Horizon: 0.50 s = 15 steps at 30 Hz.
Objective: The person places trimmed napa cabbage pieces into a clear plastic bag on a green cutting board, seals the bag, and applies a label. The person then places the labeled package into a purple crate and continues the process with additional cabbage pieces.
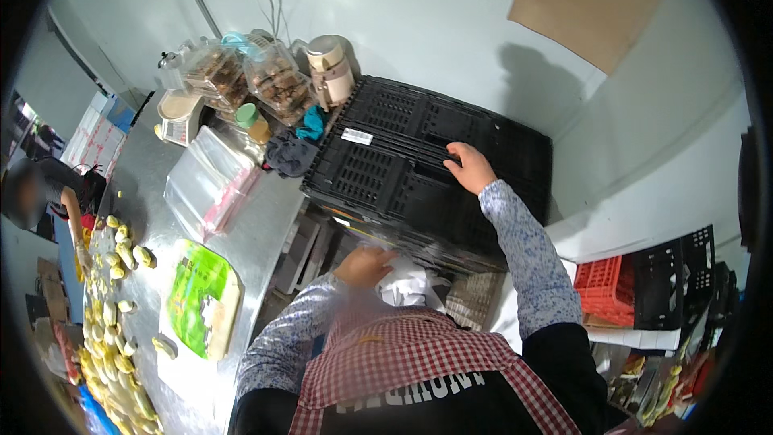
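Observation:
A black slatted plastic folding crate [368,175] lies in front of me against the wall, with handle slots near its middle and a white label on top. My right hand [471,168] is over the middle of the crate, fingers curled beside the slots. Whether it grips the plastic is unclear. Just off the crate's near side is my left hand [365,266], blurred, fingers apart, with nothing visible in it. Below that hand, white plastic bags [410,283] show under the crate's near edge.
Left stands a steel table [266,211] with clear plastic bags [208,184], a green printed package [202,302], yellow food pieces [112,368], a scale [180,118], food tubs [278,81] and a vacuum flask [331,72]. Across it is another person [69,193]. A red crate [604,290] sits right.

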Each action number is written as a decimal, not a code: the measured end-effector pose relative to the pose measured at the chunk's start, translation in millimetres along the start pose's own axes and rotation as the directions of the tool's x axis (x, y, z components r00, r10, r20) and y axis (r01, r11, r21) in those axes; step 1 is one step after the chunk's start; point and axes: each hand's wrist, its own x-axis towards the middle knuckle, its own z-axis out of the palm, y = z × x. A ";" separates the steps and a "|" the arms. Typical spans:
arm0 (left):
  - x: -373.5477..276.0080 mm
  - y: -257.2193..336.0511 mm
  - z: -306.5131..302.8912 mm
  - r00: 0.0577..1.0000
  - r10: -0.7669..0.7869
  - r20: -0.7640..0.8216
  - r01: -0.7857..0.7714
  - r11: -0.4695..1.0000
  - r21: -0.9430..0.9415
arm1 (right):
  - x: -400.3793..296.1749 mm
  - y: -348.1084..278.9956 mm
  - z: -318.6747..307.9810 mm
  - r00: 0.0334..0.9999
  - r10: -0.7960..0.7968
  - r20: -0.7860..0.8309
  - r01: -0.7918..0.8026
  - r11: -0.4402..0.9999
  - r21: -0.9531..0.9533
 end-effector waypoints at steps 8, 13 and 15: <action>-23.3 -59.4 -67.5 0.999 0.024 -0.046 -0.023 0.999 0.036 | 100.9 32.7 -28.2 0.764 0.226 0.604 -0.046 0.953 -0.299; 11.9 -92.7 -112.1 0.996 0.065 -0.064 -0.068 0.997 -0.044 | 146.2 -24.2 -107.0 0.971 0.161 0.174 -0.064 0.884 -0.462; 53.0 -109.0 -108.3 0.971 0.179 -0.157 -0.192 0.979 -0.074 | 158.6 -9.8 -114.0 0.995 0.006 -0.100 -0.074 0.721 -0.689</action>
